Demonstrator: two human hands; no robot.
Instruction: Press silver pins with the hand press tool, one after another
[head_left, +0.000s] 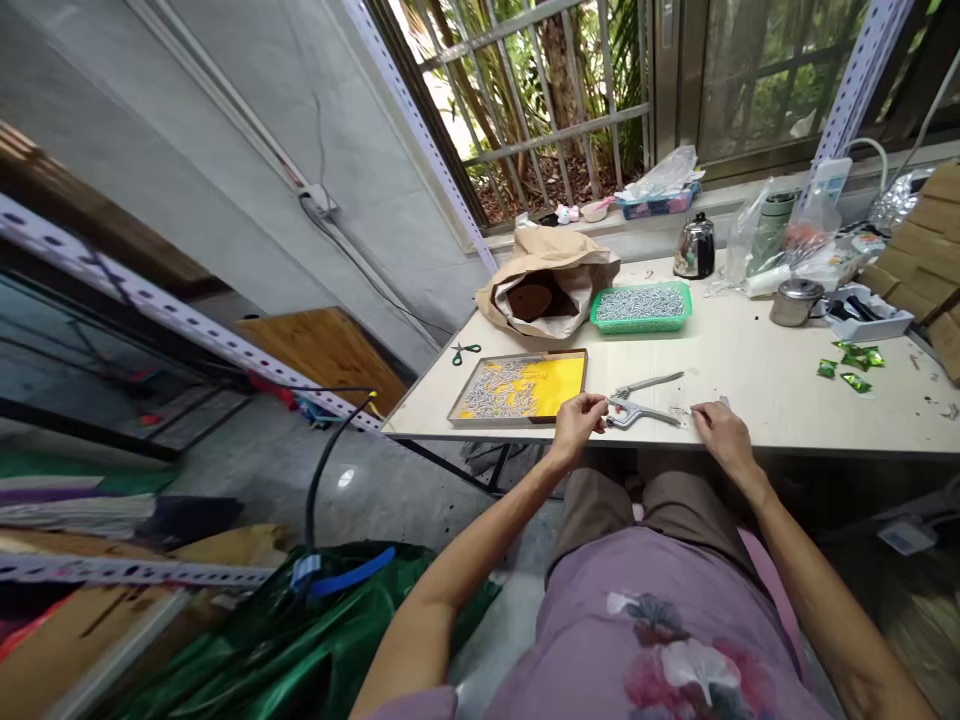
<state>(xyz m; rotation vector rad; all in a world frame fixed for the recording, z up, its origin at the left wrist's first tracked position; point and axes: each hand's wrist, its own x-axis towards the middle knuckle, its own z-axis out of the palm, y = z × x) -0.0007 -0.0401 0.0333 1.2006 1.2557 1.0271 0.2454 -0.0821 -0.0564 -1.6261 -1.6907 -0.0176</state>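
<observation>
One surface (pixel 739 355) carries one shallow tray (pixel 568 378), one green basket (pixel 642 325), one pair of pliers (pixel 632 411), one pair of scissors (pixel 471 348), one paper bag (pixel 551 243), one kettle (pixel 694 252), at least five green packets (pixel 856 383), and small metal pieces (pixel 504 390) beyond counting.

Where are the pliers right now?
In the head view, the pliers lie on the table between the left hand and right hand, right of the yellow-bottomed tray.

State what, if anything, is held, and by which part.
Cannot be told: the left hand, beside the pliers, and the right hand may pinch something, but it's too small to see.
</observation>
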